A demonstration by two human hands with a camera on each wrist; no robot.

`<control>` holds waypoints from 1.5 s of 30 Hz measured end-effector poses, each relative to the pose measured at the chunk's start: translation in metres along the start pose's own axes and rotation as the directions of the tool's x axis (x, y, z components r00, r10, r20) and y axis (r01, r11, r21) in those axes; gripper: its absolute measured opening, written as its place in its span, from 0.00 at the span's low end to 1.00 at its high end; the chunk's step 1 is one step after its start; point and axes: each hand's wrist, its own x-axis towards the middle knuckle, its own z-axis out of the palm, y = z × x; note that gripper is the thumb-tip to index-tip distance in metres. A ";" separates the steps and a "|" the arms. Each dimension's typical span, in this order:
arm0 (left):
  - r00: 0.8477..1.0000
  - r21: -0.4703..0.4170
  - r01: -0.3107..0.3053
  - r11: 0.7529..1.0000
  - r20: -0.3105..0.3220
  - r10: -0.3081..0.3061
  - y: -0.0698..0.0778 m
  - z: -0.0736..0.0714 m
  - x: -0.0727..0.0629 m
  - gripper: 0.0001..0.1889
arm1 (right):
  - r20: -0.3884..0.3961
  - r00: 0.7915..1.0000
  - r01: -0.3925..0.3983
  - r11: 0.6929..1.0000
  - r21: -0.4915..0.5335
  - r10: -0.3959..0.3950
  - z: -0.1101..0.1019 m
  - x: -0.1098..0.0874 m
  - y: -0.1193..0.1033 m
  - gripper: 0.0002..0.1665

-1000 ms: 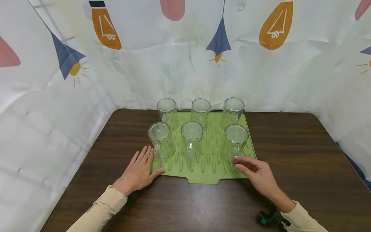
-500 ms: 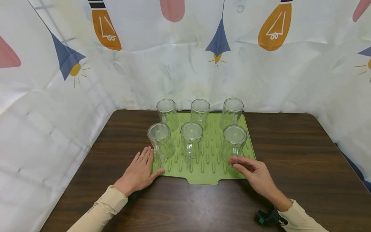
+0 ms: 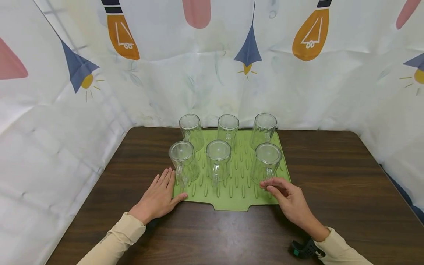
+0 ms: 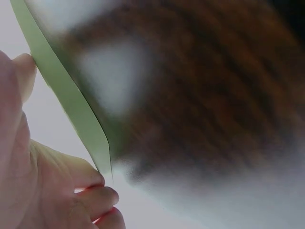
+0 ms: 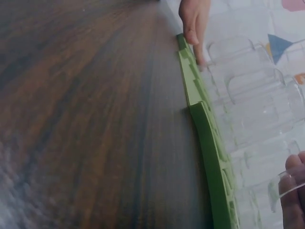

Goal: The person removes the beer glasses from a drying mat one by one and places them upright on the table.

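Several clear glass mugs stand upside down in two rows on a green drying mat (image 3: pixel 232 204). At the front right, my right hand (image 3: pixel 291 202) pinches the handle of a glass mug (image 3: pixel 268 156), which still rests on the mat. In the right wrist view the fingers (image 5: pixel 291 191) show behind the curve of that handle. My left hand (image 3: pixel 157 195) lies flat with straight fingers at the mat's front left corner, beside the front left mug (image 3: pixel 183 154); its thumb touches the front edge. From the left wrist view, the mat's green edge (image 4: pixel 71 100) runs along the fingers.
The front middle mug (image 3: pixel 218 154) stands between the outer two. Behind are the back left mug (image 3: pixel 191 129), back middle mug (image 3: pixel 228 127) and back right mug (image 3: pixel 265 127), near a patterned curtain (image 3: pixel 205 81). Dark wooden table (image 3: pixel 331 176) surrounds the mat.
My right hand has shifted very slightly left at the front right mug's handle. The left hand and the other mugs stay put; the head view tilts a little.
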 end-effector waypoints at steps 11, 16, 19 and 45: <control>0.999 -0.042 -0.018 0.999 -0.040 0.016 -0.006 -0.003 -0.006 0.51 | -0.019 1.000 0.004 1.000 0.020 -0.003 -0.003 -0.001 -0.001 0.13; 0.997 -0.040 -0.031 0.999 -0.069 0.029 -0.012 -0.008 -0.010 0.52 | -0.035 0.999 -0.002 1.000 -0.017 0.002 -0.006 -0.001 -0.007 0.13; 0.997 -0.041 -0.037 0.999 -0.071 0.034 -0.017 -0.012 -0.014 0.54 | -0.052 0.999 0.012 0.999 -0.053 -0.015 -0.009 0.000 -0.010 0.13; 0.935 -0.023 -0.123 0.992 -0.337 0.108 -0.034 -0.070 -0.031 0.54 | -0.112 0.979 0.149 0.972 -0.179 -0.170 -0.042 0.017 -0.044 0.14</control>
